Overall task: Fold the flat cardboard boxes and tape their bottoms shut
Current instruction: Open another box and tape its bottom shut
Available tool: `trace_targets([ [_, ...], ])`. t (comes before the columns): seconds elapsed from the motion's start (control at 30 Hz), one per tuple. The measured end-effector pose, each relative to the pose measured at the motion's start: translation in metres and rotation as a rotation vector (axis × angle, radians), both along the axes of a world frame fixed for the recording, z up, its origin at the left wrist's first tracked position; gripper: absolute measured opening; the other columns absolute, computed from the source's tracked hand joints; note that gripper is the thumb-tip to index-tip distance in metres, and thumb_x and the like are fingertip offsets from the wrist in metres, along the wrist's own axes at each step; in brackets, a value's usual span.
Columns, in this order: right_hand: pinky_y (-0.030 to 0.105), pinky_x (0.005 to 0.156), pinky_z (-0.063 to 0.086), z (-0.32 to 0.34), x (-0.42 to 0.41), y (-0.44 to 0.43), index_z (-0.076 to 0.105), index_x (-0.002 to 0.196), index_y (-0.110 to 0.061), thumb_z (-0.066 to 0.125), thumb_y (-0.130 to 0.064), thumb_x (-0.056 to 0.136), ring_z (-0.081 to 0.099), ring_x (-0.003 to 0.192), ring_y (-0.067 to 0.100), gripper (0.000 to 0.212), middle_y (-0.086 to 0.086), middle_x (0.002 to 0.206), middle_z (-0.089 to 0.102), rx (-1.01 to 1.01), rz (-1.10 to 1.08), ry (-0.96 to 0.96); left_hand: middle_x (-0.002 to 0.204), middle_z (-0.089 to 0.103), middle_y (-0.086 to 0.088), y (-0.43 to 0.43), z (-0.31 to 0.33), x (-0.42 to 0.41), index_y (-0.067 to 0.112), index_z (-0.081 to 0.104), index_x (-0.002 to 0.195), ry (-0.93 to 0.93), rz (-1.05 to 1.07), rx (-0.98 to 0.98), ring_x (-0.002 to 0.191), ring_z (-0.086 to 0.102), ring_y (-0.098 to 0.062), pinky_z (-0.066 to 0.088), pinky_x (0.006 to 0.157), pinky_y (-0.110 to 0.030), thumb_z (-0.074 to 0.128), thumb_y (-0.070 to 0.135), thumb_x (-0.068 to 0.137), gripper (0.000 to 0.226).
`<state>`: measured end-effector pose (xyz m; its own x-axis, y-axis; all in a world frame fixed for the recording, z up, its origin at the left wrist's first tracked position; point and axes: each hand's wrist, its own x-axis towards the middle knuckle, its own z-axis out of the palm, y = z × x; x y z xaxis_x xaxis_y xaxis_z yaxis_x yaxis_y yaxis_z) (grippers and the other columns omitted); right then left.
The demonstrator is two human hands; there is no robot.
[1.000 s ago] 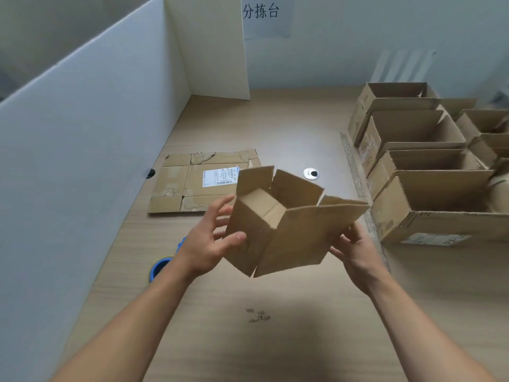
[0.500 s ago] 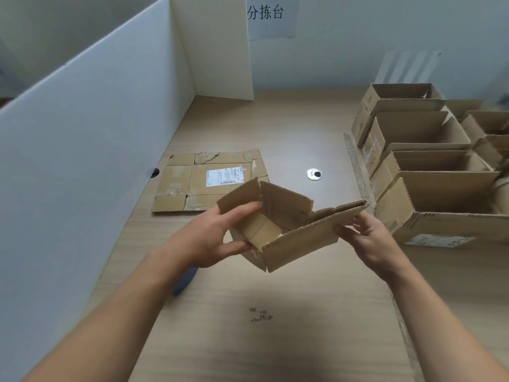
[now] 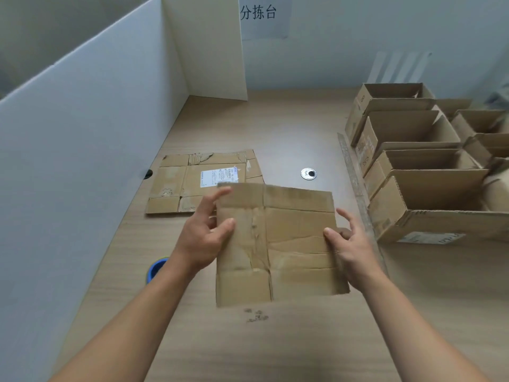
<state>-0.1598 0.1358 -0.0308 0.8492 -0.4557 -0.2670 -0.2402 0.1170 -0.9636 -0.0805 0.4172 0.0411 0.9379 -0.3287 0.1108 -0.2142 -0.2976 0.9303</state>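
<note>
I hold a small brown cardboard box [image 3: 286,244] above the table, one broad creased face turned up toward me. My left hand [image 3: 205,235] grips its left edge, thumb on the face and fingers behind. My right hand [image 3: 348,248] holds the right edge, thumb on the face. A flat unfolded box [image 3: 179,186] with a white label lies on the table behind, partly hidden by the held box. A blue tape roll [image 3: 155,268] peeks out beside my left forearm.
Several folded open boxes [image 3: 418,172] stand in rows at the right. White partition boards [image 3: 91,139] wall off the left side and back corner. A round metal grommet [image 3: 308,173] sits in the table, and small scraps [image 3: 256,315] lie near the front.
The box has turned from showing its open inside to showing a broad closed face toward me. Both hands moved to its side edges.
</note>
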Motion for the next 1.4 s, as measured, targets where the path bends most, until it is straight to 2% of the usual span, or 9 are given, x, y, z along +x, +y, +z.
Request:
trace_targets([
  [0.07,0.048,0.082,0.059,-0.002,0.003,-0.003,0.049,0.13,-0.038,0.062,-0.01,0.096,0.07,0.091,0.031,0.045,0.02,0.105,0.067,0.069,-0.085,0.089,0.105,0.066,0.007,0.004,-0.003,-0.004,0.032,0.063,0.12,0.162,-0.023,-0.104,0.079,0.063,-0.001,0.05,0.069,-0.016,0.05,-0.002,0.099,0.042],
  [0.27,0.029,0.058,0.057,0.007,0.003,-0.017,0.064,0.12,-0.012,0.054,-0.003,0.099,0.067,0.081,0.025,0.024,0.016,0.105,0.068,0.134,0.053,0.351,0.122,0.07,-0.002,0.023,-0.03,0.0,0.023,0.067,0.125,0.483,-0.07,-0.206,0.117,0.062,-0.023,0.051,0.088,-0.032,0.034,-0.002,0.095,0.051],
  [0.37,0.03,0.056,0.057,0.011,0.001,-0.022,0.067,0.118,-0.003,0.053,-0.009,0.1,0.069,0.079,0.025,0.024,0.016,0.1,0.072,0.29,0.08,0.377,0.128,0.066,0.009,0.03,-0.036,0.001,0.035,0.063,0.13,0.332,-0.145,-0.033,0.123,0.057,-0.011,0.047,0.092,-0.027,0.048,0.0,0.09,0.055],
  [0.47,0.034,0.067,0.055,0.013,-0.005,-0.02,0.068,0.118,-0.004,0.053,-0.032,0.101,0.066,0.086,0.027,0.036,0.019,0.107,0.069,0.438,0.133,0.383,0.12,0.063,0.012,0.033,-0.048,0.003,0.049,0.066,0.116,0.14,-0.074,0.15,0.115,0.057,-0.011,0.05,0.086,-0.021,0.065,0.038,0.083,0.035],
  [0.63,0.052,0.091,0.055,0.003,-0.013,-0.015,0.061,0.13,-0.005,0.046,-0.059,0.097,0.067,0.109,0.04,0.065,0.026,0.132,0.06,0.541,0.181,0.327,0.12,0.059,0.012,0.029,-0.061,-0.004,0.041,0.07,0.106,0.111,0.021,0.093,0.11,0.054,0.005,0.041,0.084,-0.005,0.069,0.057,0.081,0.03],
  [0.9,0.048,0.088,0.057,-0.009,-0.01,0.009,0.062,0.13,-0.029,0.028,-0.076,0.091,0.067,0.103,0.038,0.07,0.015,0.131,0.06,0.507,0.035,0.282,0.121,0.063,0.012,0.02,-0.081,-0.029,0.039,0.05,0.136,0.244,-0.074,0.164,0.109,0.06,-0.002,0.05,0.091,-0.024,0.054,0.078,0.076,0.071],
  [1.07,0.045,0.089,0.056,-0.006,-0.014,0.022,0.063,0.127,-0.034,0.036,-0.062,0.099,0.064,0.102,0.023,0.048,0.0,0.128,0.064,0.353,0.083,0.18,0.118,0.056,0.019,0.02,-0.08,-0.035,0.06,0.047,0.126,0.127,-0.092,0.239,0.108,0.057,-0.006,0.05,0.09,-0.031,0.056,0.074,0.077,0.052],
  [1.23,0.033,0.086,0.048,0.0,-0.011,0.034,0.04,0.124,-0.066,0.061,-0.046,0.095,0.06,0.102,-0.006,0.041,-0.032,0.126,0.049,0.074,0.323,0.151,0.145,0.04,0.02,0.02,-0.076,-0.037,0.056,0.026,0.146,0.024,-0.08,0.203,0.127,0.047,-0.004,0.048,0.095,-0.025,0.075,0.036,0.083,0.082],
  [1.4,0.032,0.083,0.052,-0.002,0.005,0.035,0.044,0.141,-0.048,0.068,-0.053,0.08,0.055,0.124,0.011,0.065,-0.012,0.145,0.047,0.029,0.441,0.195,0.145,0.029,0.032,0.02,-0.079,-0.034,0.073,0.031,0.132,-0.09,0.035,0.222,0.129,0.035,0.017,0.05,0.097,-0.022,0.076,0.017,0.087,0.085],
])
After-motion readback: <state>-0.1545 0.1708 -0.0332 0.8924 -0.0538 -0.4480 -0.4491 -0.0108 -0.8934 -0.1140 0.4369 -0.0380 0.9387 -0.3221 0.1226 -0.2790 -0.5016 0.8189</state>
